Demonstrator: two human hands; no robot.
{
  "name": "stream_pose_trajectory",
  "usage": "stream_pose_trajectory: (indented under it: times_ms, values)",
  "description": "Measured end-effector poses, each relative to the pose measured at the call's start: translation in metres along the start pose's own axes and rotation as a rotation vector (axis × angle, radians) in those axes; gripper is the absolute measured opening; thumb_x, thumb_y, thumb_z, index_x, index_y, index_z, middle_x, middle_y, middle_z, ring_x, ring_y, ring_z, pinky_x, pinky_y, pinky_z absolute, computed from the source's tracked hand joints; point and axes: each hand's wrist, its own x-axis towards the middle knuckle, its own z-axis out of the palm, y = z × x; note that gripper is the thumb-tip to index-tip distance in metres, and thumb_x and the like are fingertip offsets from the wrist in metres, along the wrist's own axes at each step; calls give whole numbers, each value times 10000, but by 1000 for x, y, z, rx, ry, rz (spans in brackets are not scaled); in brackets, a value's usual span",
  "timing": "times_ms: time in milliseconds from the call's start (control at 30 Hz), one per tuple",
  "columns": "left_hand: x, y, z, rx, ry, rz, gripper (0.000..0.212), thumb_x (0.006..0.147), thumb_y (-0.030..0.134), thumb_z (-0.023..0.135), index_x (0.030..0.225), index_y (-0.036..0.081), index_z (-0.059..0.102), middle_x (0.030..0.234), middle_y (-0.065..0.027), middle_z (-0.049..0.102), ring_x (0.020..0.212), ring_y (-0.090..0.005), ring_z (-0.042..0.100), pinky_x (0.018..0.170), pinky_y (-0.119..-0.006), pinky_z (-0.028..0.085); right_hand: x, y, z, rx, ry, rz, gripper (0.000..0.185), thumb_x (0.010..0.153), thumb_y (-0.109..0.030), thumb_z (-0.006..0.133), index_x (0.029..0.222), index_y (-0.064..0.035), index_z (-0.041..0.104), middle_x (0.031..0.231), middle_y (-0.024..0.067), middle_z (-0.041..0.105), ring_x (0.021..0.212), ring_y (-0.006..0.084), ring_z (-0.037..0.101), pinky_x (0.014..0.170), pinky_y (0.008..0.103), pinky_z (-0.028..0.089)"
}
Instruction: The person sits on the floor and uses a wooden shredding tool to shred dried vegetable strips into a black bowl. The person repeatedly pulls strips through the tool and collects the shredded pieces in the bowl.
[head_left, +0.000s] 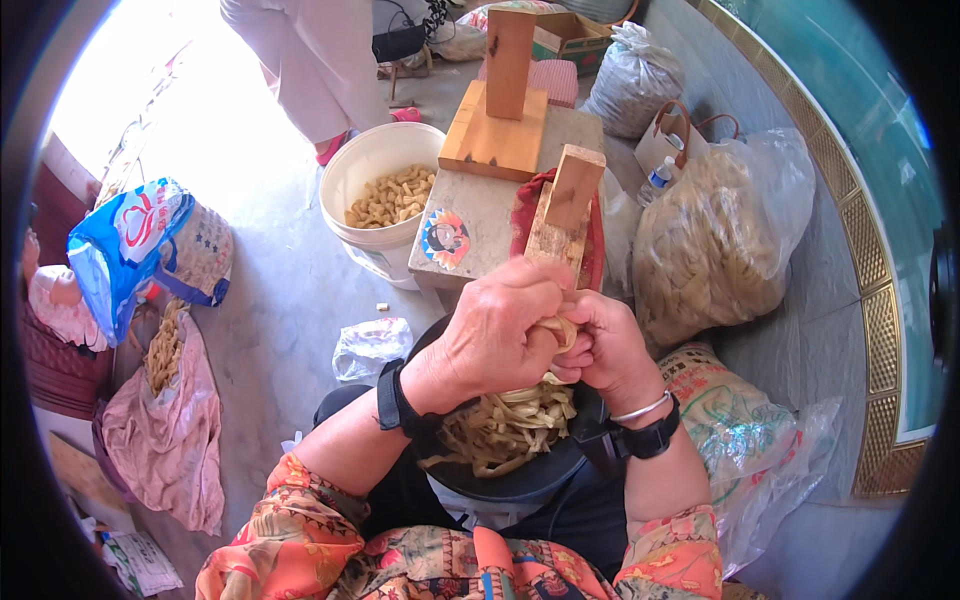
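My left hand (499, 330) and my right hand (611, 341) meet over a dark round basin (517, 487), both gripping one pale yellowish strip (559, 330) that is folded or looped between the fingers. Beneath them the basin, on my lap, holds a heap of similar limp strips (510, 427). Just beyond my hands a wooden block (574, 187) stands upright on a wooden board (553, 244), which lies over a red cloth (525, 214) on a low stone-like bench (480, 202). The fingertips are partly hidden by each other.
A white bucket (382, 232) of short knotted pieces (394, 196) stands left of the bench. Farther back on the bench is another wooden stand (495, 142). Filled plastic bags (712, 240) line the right side. A person in pale trousers (322, 67) stands beyond the bucket; a pink cloth (169, 427) lies left.
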Motion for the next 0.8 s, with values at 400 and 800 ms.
stream_pose_trajectory:
  times_ms: [400, 800]
  values:
    - [-1, -8, -11, -218, -196, -682, 74, 737, 64, 640, 779, 10, 612, 628, -40, 548, 574, -142, 523, 527, -273, 397, -3, 5, 1, -765, 161, -600, 128, 828, -38, 618, 949, 4, 618, 688, 4, 580, 492, 32, 434, 423, 201, 318]
    - [3, 7, -6, 140, 28, -144, 152, 722, 12, 690, 818, 18, 572, 679, -135, 552, 606, -319, 576, 541, -352, 449, -4, 8, -18, 153, -243, -285, 185, 905, -79, 602, 1077, -23, 641, 674, 4, 519, 498, 54, 389, 426, 204, 307]
